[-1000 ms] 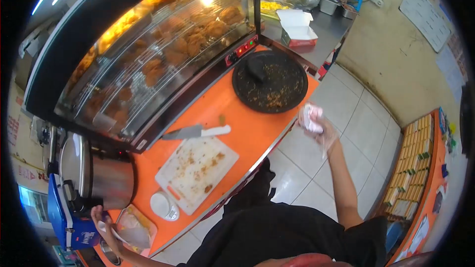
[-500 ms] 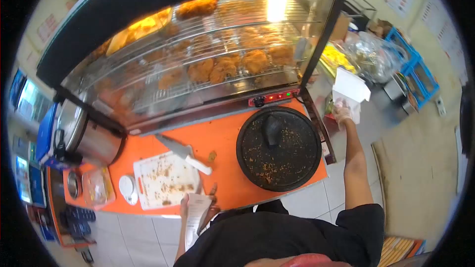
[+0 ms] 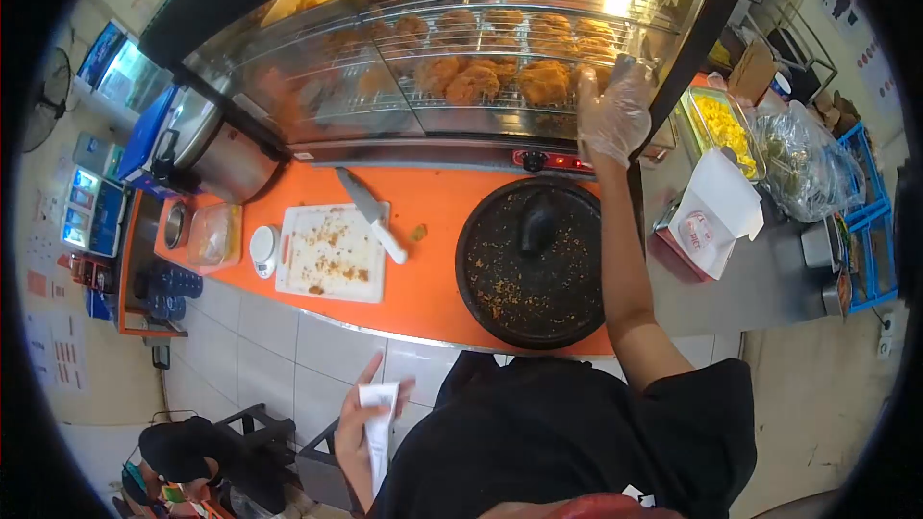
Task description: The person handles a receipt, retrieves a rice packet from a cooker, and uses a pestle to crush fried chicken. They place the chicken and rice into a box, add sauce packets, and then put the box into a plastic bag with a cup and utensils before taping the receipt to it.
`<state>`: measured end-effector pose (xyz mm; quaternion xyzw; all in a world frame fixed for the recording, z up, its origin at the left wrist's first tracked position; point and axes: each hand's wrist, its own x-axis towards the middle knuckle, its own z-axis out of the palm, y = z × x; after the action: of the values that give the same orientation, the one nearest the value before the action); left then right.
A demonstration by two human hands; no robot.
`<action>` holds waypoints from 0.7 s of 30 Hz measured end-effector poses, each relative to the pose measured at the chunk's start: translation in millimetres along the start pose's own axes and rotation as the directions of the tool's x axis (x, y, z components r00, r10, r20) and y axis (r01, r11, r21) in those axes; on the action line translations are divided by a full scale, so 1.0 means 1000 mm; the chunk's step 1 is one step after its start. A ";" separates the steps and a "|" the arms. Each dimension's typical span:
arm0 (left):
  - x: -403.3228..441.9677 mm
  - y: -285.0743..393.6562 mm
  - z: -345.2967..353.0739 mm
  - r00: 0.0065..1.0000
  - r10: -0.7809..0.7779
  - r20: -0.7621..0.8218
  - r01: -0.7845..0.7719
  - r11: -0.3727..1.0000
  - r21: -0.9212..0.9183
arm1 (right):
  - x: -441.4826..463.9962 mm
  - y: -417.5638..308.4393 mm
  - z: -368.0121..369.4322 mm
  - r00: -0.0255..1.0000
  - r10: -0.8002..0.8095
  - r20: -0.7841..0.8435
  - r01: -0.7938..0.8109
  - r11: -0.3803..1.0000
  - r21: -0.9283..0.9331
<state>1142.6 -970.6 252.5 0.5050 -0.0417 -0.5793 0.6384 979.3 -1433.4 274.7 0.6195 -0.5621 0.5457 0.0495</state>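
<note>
My right hand [image 3: 616,117], in a clear plastic glove, reaches up to the right end of the glass display case [image 3: 413,149]. Its fingers are raised and apart, near a dark handle-like piece whose contact with them is unclear. Fried chicken pieces [image 3: 544,83] lie on the wire racks just left of it. Low in front of the body, my left hand [image 3: 358,428] holds a folded white paper [image 3: 378,413] between its fingers. A black stone mortar [image 3: 490,279] with a pestle [image 3: 536,224] rests on the orange counter below the case.
On the counter are a white cutting board [image 3: 332,248], a knife [image 3: 370,214], a small scale [image 3: 263,250] and a big steel pot [image 3: 226,149]. An opened white box [image 3: 707,216] and a yellow food tray [image 3: 723,130] stand at right. Another person [image 3: 197,452] sits at lower left.
My right hand has moved from the white box, now holding a folded napkin-like paper, up to the display case. My left hand still holds the paper. The view has turned.
</note>
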 end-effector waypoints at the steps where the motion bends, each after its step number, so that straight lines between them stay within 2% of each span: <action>1: -0.014 0.002 0.011 1.000 0.006 -0.001 -0.006 1.000 -0.009 | 0.002 -0.006 -0.003 0.993 0.052 0.110 -0.061 0.995 0.079; 2: -0.026 0.003 0.022 0.992 0.029 -0.119 -0.014 0.992 0.125 | 0.000 -0.007 0.003 0.993 0.041 0.114 -0.051 0.995 0.085; 3: -0.033 0.001 0.030 0.970 0.062 -0.234 0.000 0.967 0.256 | -0.005 -0.003 0.010 0.992 -0.096 0.086 0.098 0.995 -0.016; 4: -0.031 -0.001 0.031 0.969 0.060 -0.241 0.001 0.969 0.246 | -0.009 -0.002 0.015 0.970 -0.234 0.073 0.241 0.963 -0.118; 5: -0.024 0.001 0.027 0.949 0.156 -0.275 -0.046 0.928 0.370 | -0.003 -0.016 -0.006 0.948 -0.220 0.232 0.201 0.974 0.102; 6: -0.019 0.002 0.019 0.921 0.255 -0.295 -0.083 0.867 0.491 | 0.000 -0.013 -0.008 0.945 -0.225 0.238 0.204 0.973 0.108; 7: -0.008 -0.002 0.002 0.917 0.258 -0.303 -0.083 0.868 0.489 | 0.004 -0.008 -0.009 0.927 -0.292 0.237 0.245 0.947 0.208; 8: 0.007 -0.007 -0.020 0.806 0.567 -0.168 -0.196 0.524 0.829 | 0.010 -0.003 -0.008 0.906 -0.357 0.225 0.282 0.909 0.308; 9: 0.015 -0.009 -0.030 0.649 0.755 0.088 -0.194 0.053 0.979 | 0.010 0.008 0.011 0.975 -0.177 0.133 0.147 0.968 0.206; 10: 0.016 -0.005 -0.018 0.631 0.772 0.074 -0.186 0.058 0.981 | 0.024 0.015 0.022 0.973 -0.063 0.222 0.003 0.965 0.261; 11: 0.016 0.006 0.005 0.581 0.809 -0.088 -0.178 0.232 0.956 | 0.048 -0.003 0.008 0.963 -0.107 0.248 0.079 0.989 0.123; 12: 0.015 0.016 0.029 0.522 0.812 -0.259 -0.180 0.403 0.897 | 0.064 0.019 0.050 0.896 -0.216 0.389 0.216 0.975 0.044; 14: 0.011 0.030 0.067 0.515 0.683 -0.518 -0.337 0.717 0.610 | 0.099 0.047 0.122 0.727 -0.283 0.626 0.386 0.922 -0.032; 16: -0.006 0.034 0.096 0.624 0.557 -0.548 -0.298 0.818 0.492 | 0.122 0.059 0.181 0.592 -0.310 0.744 0.498 0.866 -0.035; 18: -0.022 0.013 0.093 0.701 0.559 -0.442 -0.379 0.818 0.433 | 0.139 0.065 0.226 0.520 -0.348 0.780 0.560 0.828 -0.004; 20: -0.031 0.000 0.076 0.565 0.798 -0.211 -0.333 0.454 0.827 | 0.160 0.069 0.258 0.478 -0.366 0.799 0.610 0.792 -0.002; 21: -0.036 0.002 0.072 0.485 0.829 -0.279 -0.319 0.465 0.826 | 0.173 0.075 0.279 0.457 -0.372 0.808 0.638 0.770 -0.006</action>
<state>1086.2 -985.7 307.8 0.8144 -0.2055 -0.0259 0.5421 1057.4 -1760.1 248.2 0.9133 -0.3917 0.0918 0.0636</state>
